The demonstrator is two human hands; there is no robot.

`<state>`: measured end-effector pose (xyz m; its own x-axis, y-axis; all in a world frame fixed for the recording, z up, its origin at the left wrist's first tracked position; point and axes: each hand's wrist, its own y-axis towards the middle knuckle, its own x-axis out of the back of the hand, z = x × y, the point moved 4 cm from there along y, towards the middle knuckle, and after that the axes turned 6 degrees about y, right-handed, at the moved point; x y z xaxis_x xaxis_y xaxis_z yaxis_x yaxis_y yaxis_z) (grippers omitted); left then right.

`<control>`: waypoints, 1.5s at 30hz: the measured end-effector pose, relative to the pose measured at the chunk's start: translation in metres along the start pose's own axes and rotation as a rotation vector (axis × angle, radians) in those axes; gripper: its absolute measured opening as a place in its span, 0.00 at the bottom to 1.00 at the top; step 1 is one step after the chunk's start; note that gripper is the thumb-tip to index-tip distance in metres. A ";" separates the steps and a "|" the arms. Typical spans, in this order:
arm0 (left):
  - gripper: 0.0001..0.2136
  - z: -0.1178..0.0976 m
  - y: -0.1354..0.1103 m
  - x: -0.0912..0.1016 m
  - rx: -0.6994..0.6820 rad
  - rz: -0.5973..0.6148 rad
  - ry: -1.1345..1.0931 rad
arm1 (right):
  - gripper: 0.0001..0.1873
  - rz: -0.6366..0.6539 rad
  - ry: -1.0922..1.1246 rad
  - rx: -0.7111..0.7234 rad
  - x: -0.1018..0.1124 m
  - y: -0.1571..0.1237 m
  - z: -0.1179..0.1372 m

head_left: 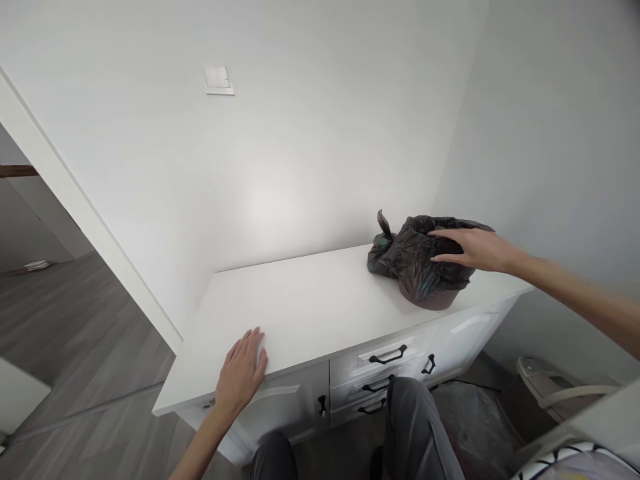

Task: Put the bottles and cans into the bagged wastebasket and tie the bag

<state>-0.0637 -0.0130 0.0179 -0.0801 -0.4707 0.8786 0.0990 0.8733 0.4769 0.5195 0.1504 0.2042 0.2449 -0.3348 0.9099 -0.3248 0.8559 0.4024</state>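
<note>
My left hand (242, 370) lies flat on the front left edge of the white cabinet top (300, 300), fingers stretched out. Toward the right end of the cabinet stands a small brownish bin (440, 300), lined with a black plastic bag (417, 257) that folds over its rim. Over the bag's opening reaches my right hand (470, 248), thumb and fingers apart, with nothing visible between them. Whether its fingertips touch the plastic I cannot tell. Against the bin's left side rests a small knotted black bag (383, 257).
Black handles (387, 355) stick out from the cabinet's front, close to my knees (417, 420). A light switch (219, 80) is on the wall behind. At lower right are a pale plastic container with a handle (555, 387) and a clear plastic bag (475, 420). A doorway opens at left.
</note>
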 end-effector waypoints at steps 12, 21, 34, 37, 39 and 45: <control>0.27 0.023 0.002 -0.021 -0.025 0.164 0.046 | 0.37 0.050 0.456 0.087 -0.188 -0.073 0.154; 0.30 0.030 0.013 -0.021 0.064 0.221 0.163 | 0.45 0.265 0.502 -0.042 -0.244 -0.037 0.158; 0.30 0.005 0.041 -0.032 0.150 0.264 0.238 | 0.39 -0.097 0.405 -0.014 -0.259 0.006 0.152; 0.31 -0.003 0.055 -0.039 0.174 0.288 0.235 | 0.35 -0.252 0.404 -0.030 -0.251 0.018 0.149; 0.32 -0.006 0.064 -0.043 0.178 0.292 0.234 | 0.35 -0.311 0.386 -0.060 -0.248 0.025 0.145; 0.33 -0.013 0.093 -0.055 0.155 0.305 0.222 | 0.35 -0.389 0.376 -0.206 -0.250 0.041 0.130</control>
<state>-0.0371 0.0928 0.0146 0.1477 -0.1878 0.9710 -0.0670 0.9776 0.1993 0.3261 0.2182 0.0061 0.6305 -0.5095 0.5856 0.0295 0.7696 0.6378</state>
